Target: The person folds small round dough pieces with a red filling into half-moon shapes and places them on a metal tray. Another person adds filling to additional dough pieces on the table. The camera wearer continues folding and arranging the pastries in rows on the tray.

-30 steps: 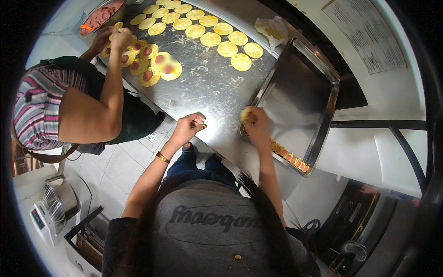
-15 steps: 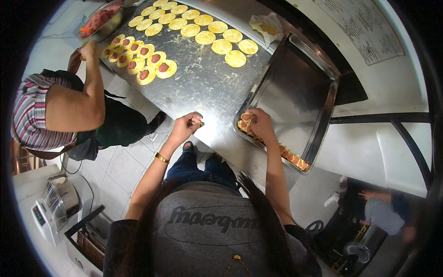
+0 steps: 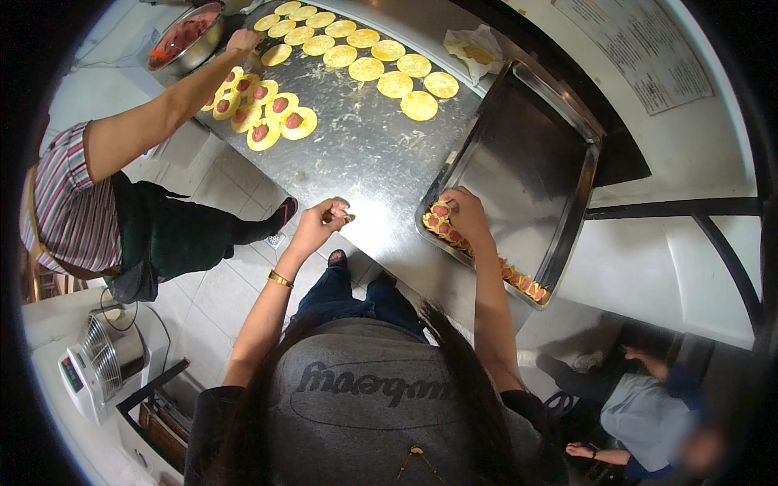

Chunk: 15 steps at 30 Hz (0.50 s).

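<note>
My right hand (image 3: 468,214) reaches into the near left corner of a metal baking tray (image 3: 531,154). Its fingers are closed on a dumpling (image 3: 441,209), a yellow wrapper around pink meat filling, at the end of a row of dumplings (image 3: 512,275) along the tray's near edge. Over the table's near edge, my left hand (image 3: 322,223) is held in a pinch. Something small and dark shows at its fingertips, too small to name. Farther off on the steel table (image 3: 356,146) lie yellow round wrappers with meat on them (image 3: 263,134).
Plain yellow wrappers (image 3: 395,83) cover the table's far side. A bowl of pink meat (image 3: 186,36) stands far left, where a co-worker's hand (image 3: 245,40) reaches over the table. A crumpled bag (image 3: 474,50) lies beside the tray. Another person (image 3: 652,413) is low at right.
The co-worker's arm has stretched out from near the bowl to the far wrappers. My right hand has barely shifted at the row's end. The person at right has come further into view.
</note>
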Available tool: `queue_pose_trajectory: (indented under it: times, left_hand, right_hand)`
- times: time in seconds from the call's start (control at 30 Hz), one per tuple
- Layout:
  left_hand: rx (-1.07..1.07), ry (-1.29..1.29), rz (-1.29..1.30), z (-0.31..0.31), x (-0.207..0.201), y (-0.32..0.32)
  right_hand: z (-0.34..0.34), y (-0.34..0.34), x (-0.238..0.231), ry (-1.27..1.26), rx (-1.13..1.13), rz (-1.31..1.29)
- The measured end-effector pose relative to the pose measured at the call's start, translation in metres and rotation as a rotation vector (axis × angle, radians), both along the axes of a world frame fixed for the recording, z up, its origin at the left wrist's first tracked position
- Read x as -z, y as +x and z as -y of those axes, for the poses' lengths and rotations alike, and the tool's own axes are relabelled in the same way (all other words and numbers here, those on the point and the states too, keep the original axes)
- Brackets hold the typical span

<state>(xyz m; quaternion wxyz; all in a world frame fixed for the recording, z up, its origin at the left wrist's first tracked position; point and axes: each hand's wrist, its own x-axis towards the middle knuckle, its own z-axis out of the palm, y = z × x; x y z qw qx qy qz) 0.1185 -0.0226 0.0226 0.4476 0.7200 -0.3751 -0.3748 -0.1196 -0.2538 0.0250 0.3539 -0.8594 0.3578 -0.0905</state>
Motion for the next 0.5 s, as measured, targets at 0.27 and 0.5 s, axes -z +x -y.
queue_pose_trajectory:
  times: [0.27,0.5]
  left_hand:
    - [0.038,-0.008,-0.068,0.002,0.01,0.01]
    - [-0.018,-0.035,-0.073,-0.002,0.013,0.034]
  right_hand:
    - [-0.006,0.004,-0.006,0.099,0.032,0.076]
    - [-0.014,-0.002,-0.016,0.115,0.101,-0.008]
